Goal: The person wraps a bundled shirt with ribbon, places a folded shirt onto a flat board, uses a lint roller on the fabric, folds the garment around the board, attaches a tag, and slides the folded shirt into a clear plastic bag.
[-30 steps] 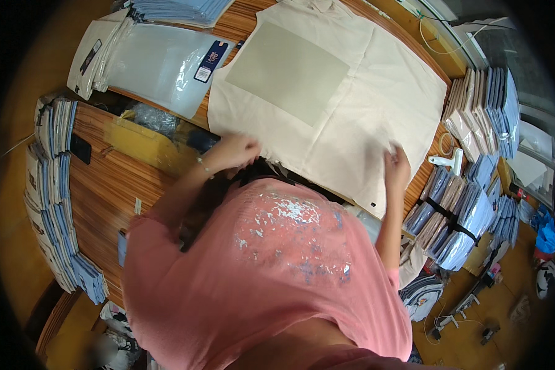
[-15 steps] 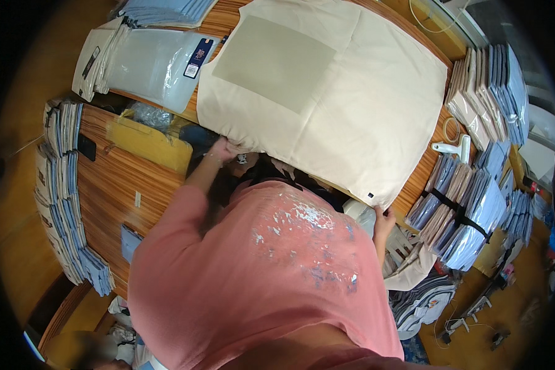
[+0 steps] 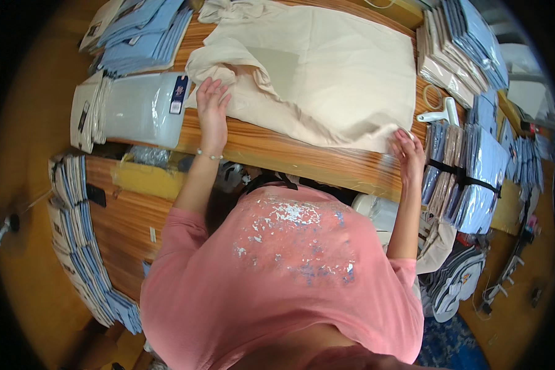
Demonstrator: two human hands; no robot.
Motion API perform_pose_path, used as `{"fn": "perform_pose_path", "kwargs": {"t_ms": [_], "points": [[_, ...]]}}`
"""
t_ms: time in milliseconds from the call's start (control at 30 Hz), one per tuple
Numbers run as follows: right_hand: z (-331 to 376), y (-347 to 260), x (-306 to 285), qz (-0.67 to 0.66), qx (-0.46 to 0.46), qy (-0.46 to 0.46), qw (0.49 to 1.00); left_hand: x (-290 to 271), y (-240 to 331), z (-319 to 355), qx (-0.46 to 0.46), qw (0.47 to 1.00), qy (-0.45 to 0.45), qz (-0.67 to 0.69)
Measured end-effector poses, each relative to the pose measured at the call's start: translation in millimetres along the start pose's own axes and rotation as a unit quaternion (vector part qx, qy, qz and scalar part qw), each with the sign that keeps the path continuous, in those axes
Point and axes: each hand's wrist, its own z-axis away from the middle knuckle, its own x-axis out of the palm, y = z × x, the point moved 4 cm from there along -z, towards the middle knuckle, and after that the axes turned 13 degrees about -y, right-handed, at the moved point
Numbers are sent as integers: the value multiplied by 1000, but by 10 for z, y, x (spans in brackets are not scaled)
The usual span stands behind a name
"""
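A cream cloth garment (image 3: 345,68) lies spread over the wooden table, its near edge rumpled and turned back on itself. Part of a flat grey-green rectangle (image 3: 280,68) shows on it, partly covered by the raised cloth; whether it is a board or a panel I cannot tell. My left hand (image 3: 213,102) is open, fingers apart, against the bunched cloth at the garment's left side. At the near right corner, the fingers of my right hand (image 3: 408,148) are closed on the garment's edge.
Clear plastic bags (image 3: 145,108) and packed blue shirts (image 3: 145,37) stand at the left. Cream packets (image 3: 447,52), a tape roll (image 3: 432,97), a white-handled roller (image 3: 441,114) and strapped blue packets (image 3: 478,176) line the right. A dark phone (image 3: 96,195) lies on the left table.
Both hands have moved away from my body, carrying the garment's near edge up and over. The bare front strip of table now shows. My left hand has let go of the cloth.
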Motion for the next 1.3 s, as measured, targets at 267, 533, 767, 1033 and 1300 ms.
{"fn": "perform_pose_path", "kwargs": {"t_ms": [267, 533, 767, 1033, 1300], "points": [[-625, -108, -343, 439, -90, 102, 888, 765, -500, -732, 319, 557, -427, -637], [-1085, -35, -668, 288, -74, 73, 952, 624, -730, -1185, 120, 743, -391, -530], [-1221, 21, -495, 457, -61, 205, 863, 561, -889, -1229, 180, 712, -372, -568], [-681, 453, 136, 731, -124, 95, 665, 606, -933, -1202, 234, 669, -373, -599], [109, 546, 113, 655, -150, 54, 739, 414, -863, -397, 222, 680, -349, -605]]}}
